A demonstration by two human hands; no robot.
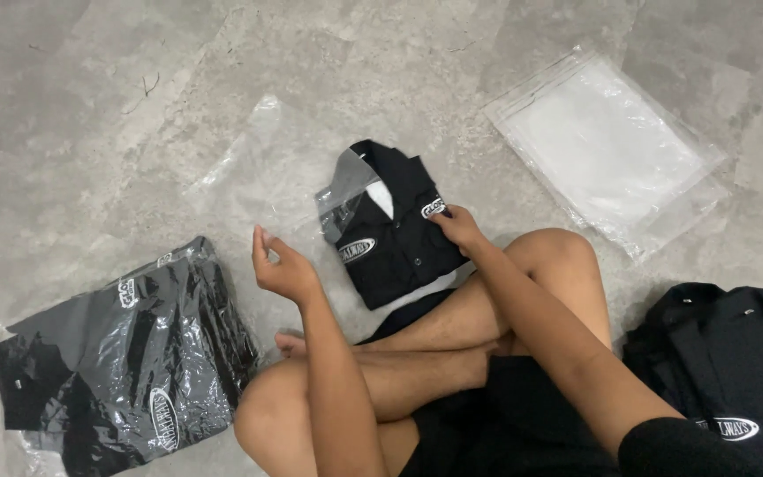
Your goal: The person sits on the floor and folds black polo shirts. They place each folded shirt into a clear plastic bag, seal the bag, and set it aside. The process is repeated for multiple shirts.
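I sit cross-legged on a grey floor. A folded black shirt [395, 231] with white patches lies in front of my knees, its left part under a clear plastic bag [262, 177]. My right hand [458, 226] grips the shirt's right edge. My left hand [283, 265] hovers to the left of the shirt, fingers loosely curled, holding nothing I can see.
A stack of bagged black shirts [125, 349] lies at the left. A pile of clear plastic bags [611, 146] lies at the upper right. Loose black shirts [735, 371] are heaped at the lower right. My bare legs [452, 353] cross below the shirt.
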